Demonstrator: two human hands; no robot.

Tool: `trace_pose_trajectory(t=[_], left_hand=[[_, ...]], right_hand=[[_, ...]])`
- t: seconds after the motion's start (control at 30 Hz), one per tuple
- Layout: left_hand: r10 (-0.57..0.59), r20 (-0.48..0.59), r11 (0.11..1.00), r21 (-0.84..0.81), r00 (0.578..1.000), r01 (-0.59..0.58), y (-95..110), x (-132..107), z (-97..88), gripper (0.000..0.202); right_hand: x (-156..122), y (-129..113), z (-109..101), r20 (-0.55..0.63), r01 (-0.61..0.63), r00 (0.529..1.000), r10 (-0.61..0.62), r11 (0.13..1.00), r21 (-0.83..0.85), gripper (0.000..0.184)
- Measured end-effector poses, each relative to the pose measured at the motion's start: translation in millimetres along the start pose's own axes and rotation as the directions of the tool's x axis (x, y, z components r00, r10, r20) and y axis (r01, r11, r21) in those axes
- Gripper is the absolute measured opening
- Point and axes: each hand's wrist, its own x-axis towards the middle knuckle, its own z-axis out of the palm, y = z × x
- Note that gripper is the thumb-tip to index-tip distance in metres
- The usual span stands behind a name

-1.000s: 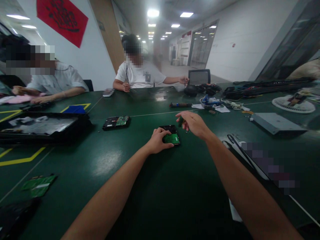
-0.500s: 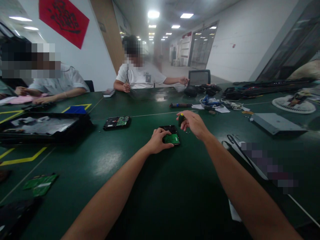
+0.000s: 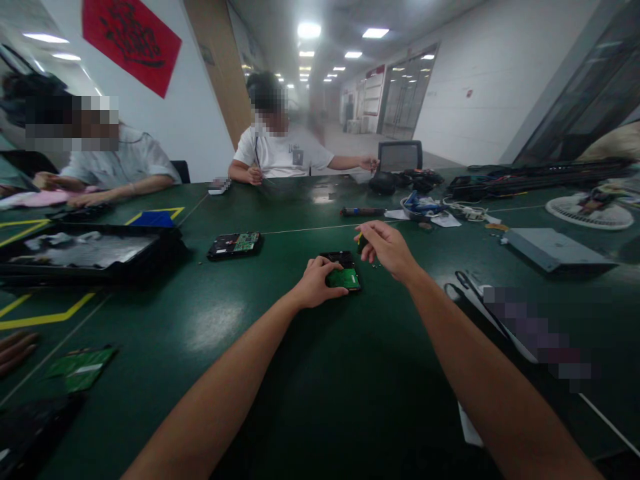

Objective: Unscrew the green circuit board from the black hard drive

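Note:
My left hand (image 3: 320, 283) is closed around the sides of a hard drive (image 3: 353, 267) with a green circuit board (image 3: 344, 279), holding it on the dark green table. Thumb and fingers span the drive and cover its left part. Just right of the drive and slightly above it, my right hand (image 3: 384, 248) pinches a screwdriver (image 3: 361, 243) with a black and yellow handle. The fingers hide much of the handle, and its tip cannot be made out. Several tiny screws (image 3: 376, 265) lie on the table below my right hand.
Another hard drive (image 3: 235, 245) lies to the left, beyond it a black tray-like housing (image 3: 100, 260). A loose green board (image 3: 87, 368) is at lower left, near another person's fingers (image 3: 19, 352). At right stands a grey metal box (image 3: 557, 250). Two people sit across the table.
My right hand has turned slightly, and less of the screwdriver handle shows. My left hand stays on the hard drive. More of another person's fingers shows at the left edge.

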Motion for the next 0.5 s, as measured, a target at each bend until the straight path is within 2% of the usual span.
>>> trace_pose_trajectory(t=[0.13,0.33,0.5], left_hand=[[0.002,0.004,1.0,0.003,1.0,-0.002,0.5,0.0,-0.8,0.069],[-0.003,0.013,1.0,-0.009,1.0,0.003,-2.8,0.9,0.9,0.07],[-0.003,0.007,1.0,-0.016,1.0,0.003,-5.6,1.4,3.0,0.069]], right_hand=[[0.7,1.0,-1.5,0.022,-0.003,1.0,0.001,0.998,0.061,0.03],[1.5,5.5,-3.1,-0.021,0.025,0.999,-0.027,0.996,-0.085,0.025],[1.0,5.2,-0.2,-0.045,-0.013,0.999,0.013,1.0,-0.011,0.023]])
